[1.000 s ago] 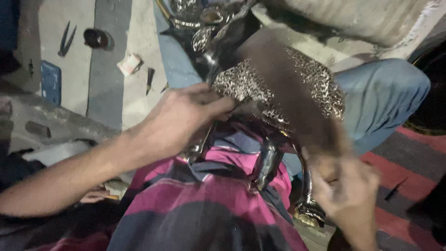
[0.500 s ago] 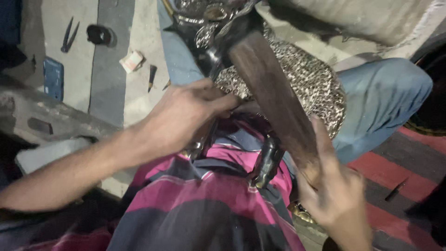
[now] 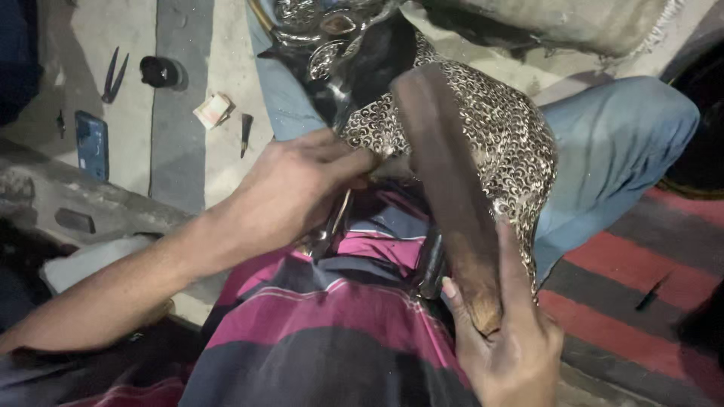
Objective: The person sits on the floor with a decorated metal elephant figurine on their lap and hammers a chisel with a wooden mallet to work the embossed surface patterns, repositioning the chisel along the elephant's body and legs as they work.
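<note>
A metal animal figure (image 3: pixel 498 143) with a curl-patterned embossed body and a dark shiny head (image 3: pixel 332 38) rests on my lap. My left hand (image 3: pixel 294 188) presses against its near edge, fingers pinched on something small that I cannot make out. My right hand (image 3: pixel 505 339) grips the lower end of a long brown wooden mallet (image 3: pixel 445 181), whose upper end lies over the embossed body. My pink and grey striped shirt (image 3: pixel 332 324) fills the foreground.
My jeans-clad leg (image 3: pixel 611 143) stretches right over a red and black striped mat (image 3: pixel 603 301). On the concrete floor at left lie pliers (image 3: pixel 113 74), a black round lid (image 3: pixel 160 71), a blue phone (image 3: pixel 92 143), a small folded packet (image 3: pixel 213 110) and a dark punch (image 3: pixel 246 133).
The wooden mallet has swung from low right up over the figure's body, and my right hand has shifted on its handle. My left hand stays in place.
</note>
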